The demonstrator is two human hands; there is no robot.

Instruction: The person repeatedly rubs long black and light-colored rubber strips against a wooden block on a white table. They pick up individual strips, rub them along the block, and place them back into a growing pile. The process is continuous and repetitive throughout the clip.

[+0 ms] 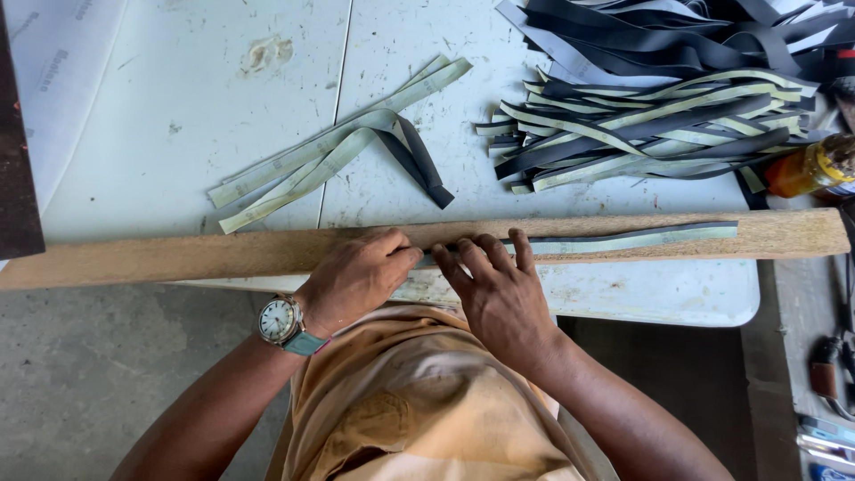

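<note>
At the right edge of the surface (267, 116) an orange-and-yellow bottle (815, 167) lies on its side beside the heap of strips, and a white sheet with faint grey print (62, 80) lies at the far left corner.

Workspace surroundings: pale desk over concrete floor, even daylight.
I note a pale blue-white desk (187, 116), scuffed and stained, with a seam running down its middle. Below its front edge lies a grey concrete floor (98, 374). A dark wooden panel (16, 151) stands at the far left; a grey side bench (793, 356) borders the right.
</note>
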